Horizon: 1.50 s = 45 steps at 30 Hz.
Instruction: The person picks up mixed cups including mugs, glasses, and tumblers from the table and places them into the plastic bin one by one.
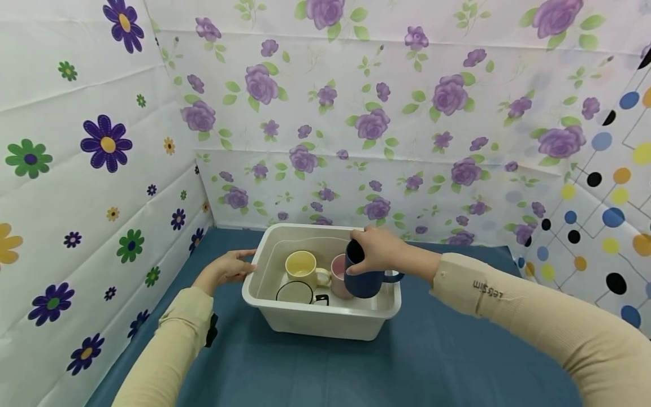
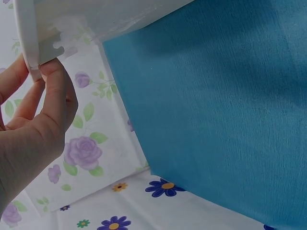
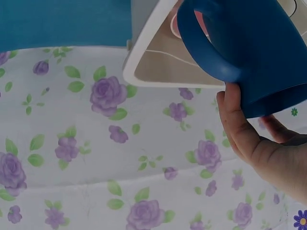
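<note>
A dark blue mug (image 1: 364,282) is held near its rim by my right hand (image 1: 378,249), over the right part of a white plastic basin (image 1: 325,319). In the right wrist view the blue mug (image 3: 261,52) shows its handle, with fingers gripping it by the rim. My left hand (image 1: 229,267) pinches the basin's left rim, thumb and fingers on either side of the edge, as the left wrist view of that hand (image 2: 45,103) shows. Inside the basin stand a yellow mug (image 1: 301,265), a pink mug (image 1: 338,277) partly behind the blue one, and a white mug with a black rim (image 1: 295,294).
The basin stands on a table with a blue cover (image 1: 285,373). Flower-patterned sheets (image 1: 315,113) hang behind and at the left; a sheet with coloured dots (image 1: 610,226) hangs at the right. A black band (image 1: 211,330) shows by the left wrist.
</note>
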Tool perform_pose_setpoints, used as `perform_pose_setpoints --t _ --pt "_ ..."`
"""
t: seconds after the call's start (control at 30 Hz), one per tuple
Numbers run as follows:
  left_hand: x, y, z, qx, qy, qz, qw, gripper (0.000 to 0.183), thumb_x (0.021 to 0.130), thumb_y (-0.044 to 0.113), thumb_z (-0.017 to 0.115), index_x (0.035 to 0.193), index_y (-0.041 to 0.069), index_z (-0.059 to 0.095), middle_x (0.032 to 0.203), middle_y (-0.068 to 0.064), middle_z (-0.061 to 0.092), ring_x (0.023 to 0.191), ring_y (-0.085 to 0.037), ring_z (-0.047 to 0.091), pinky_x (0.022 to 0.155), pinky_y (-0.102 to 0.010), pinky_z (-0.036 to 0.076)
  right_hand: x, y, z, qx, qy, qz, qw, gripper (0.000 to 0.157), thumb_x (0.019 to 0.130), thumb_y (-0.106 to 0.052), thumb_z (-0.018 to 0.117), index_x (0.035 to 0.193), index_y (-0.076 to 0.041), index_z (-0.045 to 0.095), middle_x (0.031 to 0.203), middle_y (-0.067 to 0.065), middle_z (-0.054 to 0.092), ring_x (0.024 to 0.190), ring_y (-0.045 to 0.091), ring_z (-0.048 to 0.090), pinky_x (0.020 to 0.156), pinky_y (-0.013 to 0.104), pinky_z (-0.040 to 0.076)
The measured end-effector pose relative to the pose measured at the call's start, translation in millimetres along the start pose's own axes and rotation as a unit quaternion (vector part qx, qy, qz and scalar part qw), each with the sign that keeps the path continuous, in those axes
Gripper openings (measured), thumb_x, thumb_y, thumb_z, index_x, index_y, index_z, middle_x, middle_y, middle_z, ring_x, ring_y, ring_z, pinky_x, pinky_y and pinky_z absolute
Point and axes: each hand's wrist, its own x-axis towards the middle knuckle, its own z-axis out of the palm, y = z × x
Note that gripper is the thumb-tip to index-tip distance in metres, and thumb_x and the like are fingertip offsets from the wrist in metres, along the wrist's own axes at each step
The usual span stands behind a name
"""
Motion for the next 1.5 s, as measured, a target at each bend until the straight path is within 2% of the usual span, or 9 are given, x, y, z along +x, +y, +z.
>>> perform_pose_setpoints --t 0.27,0.5,0.73,0.97,1.13,1.23,1.5 --pt "-2.4 -1.3 -1.0 0.004 0.001 -0.002 1.0000 0.066 0.095 0.009 0.054 0.150 0.003 0.019 0.098 -0.008 0.064 0.070 -0.006 0.061 0.069 -0.023 0.055 15 -11 14.4 -0.008 -0.002 -0.003 1.000 0.066 0.077 -0.049 0.072 0.126 -0.008 0.053 0.108 0.013 0.060 0.094 0.026 0.060 0.077 0.039 0.053" --pt "-3.8 -4.8 -1.7 -0.004 -0.004 -0.001 1.0000 0.066 0.095 0.008 0.054 0.150 0.002 0.018 0.100 -0.008 0.063 0.073 -0.007 0.063 0.075 -0.027 0.056 21 -20 28.9 0.000 -0.005 0.017 1.000 0.076 0.078 -0.050 0.071 0.136 -0.008 0.047 0.119 0.018 0.057 0.103 0.033 0.059 0.084 0.044 0.052" --pt "-1.4 -3.3 -1.3 -0.004 -0.007 0.003 1.0000 0.065 0.096 0.009 0.053 0.150 0.003 0.018 0.101 -0.008 0.063 0.074 -0.006 0.063 0.076 -0.027 0.056 27 -22 37.4 -0.003 -0.010 0.030 0.999 0.073 0.076 -0.051 0.072 0.131 -0.008 0.051 0.114 0.015 0.058 0.101 0.032 0.060 0.082 0.044 0.053" --pt "-0.9 -2.3 -1.8 0.001 -0.009 0.008 0.9999 0.065 0.096 0.010 0.053 0.150 0.003 0.019 0.105 -0.010 0.063 0.075 -0.007 0.063 0.078 -0.028 0.056 30 -21 48.3 -0.002 -0.009 0.028 1.000 0.071 0.076 -0.049 0.073 0.129 -0.007 0.051 0.115 0.016 0.059 0.104 0.032 0.059 0.086 0.044 0.051" --pt "-0.2 -0.7 -1.3 0.002 -0.010 0.010 0.9999 0.064 0.096 0.011 0.053 0.150 0.003 0.019 0.106 -0.010 0.063 0.076 -0.007 0.063 0.084 -0.032 0.055 29 -20 58.8 0.006 -0.012 0.040 0.999 0.071 0.075 -0.050 0.074 0.128 -0.009 0.050 0.114 0.017 0.057 0.096 0.034 0.061 0.079 0.045 0.053" --pt "-0.2 -0.3 -1.6 0.002 -0.015 0.010 0.9998 0.065 0.096 0.010 0.053 0.150 0.003 0.018 0.110 -0.013 0.062 0.077 -0.007 0.063 0.085 -0.033 0.055 28 -18 65.1 0.015 -0.010 0.043 0.999 0.067 0.076 -0.048 0.075 0.126 -0.010 0.051 0.112 0.018 0.056 0.092 0.035 0.061 0.076 0.045 0.054" --pt "1.1 -0.8 0.5 0.001 -0.016 0.007 0.9998 0.065 0.096 0.009 0.052 0.151 0.003 0.017 0.121 -0.022 0.057 0.081 -0.008 0.064 0.084 -0.033 0.055 24 -16 79.8 0.024 -0.001 0.043 0.999 0.058 0.074 -0.045 0.077 0.121 -0.016 0.057 0.119 0.018 0.055 0.097 0.039 0.059 0.079 0.048 0.053"
